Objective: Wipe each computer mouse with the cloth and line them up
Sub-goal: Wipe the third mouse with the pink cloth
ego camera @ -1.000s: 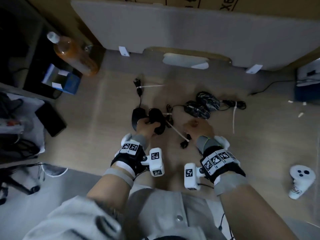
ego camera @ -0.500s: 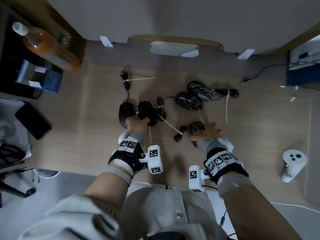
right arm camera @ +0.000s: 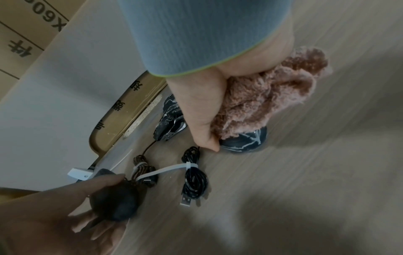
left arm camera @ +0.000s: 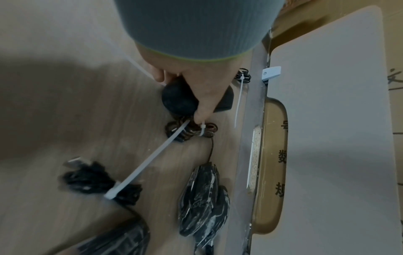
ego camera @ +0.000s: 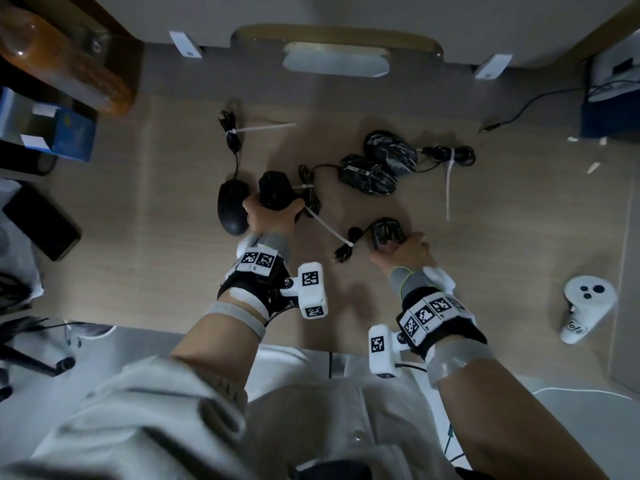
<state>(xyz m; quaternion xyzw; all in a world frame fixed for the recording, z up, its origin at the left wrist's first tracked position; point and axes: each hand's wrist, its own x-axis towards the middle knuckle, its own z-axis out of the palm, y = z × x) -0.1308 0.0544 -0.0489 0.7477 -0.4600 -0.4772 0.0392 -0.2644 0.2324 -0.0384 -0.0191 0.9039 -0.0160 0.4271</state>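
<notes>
Left hand (ego camera: pixel 273 216) grips black mouse (ego camera: pixel 273 192); right hand (ego camera: pixel 407 252) clutches pink cloth (right arm camera: pixel 270 96) on marbled mouse (ego camera: pixel 386 232), desk (ego camera: pixel 156 209).

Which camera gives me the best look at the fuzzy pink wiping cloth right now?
The right wrist view: the fuzzy pink cloth fills the frame, bunched in the right hand and pressed on a black marbled mouse. In the head view the hand hides it. The left wrist view does not show it.

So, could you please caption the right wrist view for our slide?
Right hand presses a pink cloth onto a marbled mouse; left hand holds a black mouse.
</notes>
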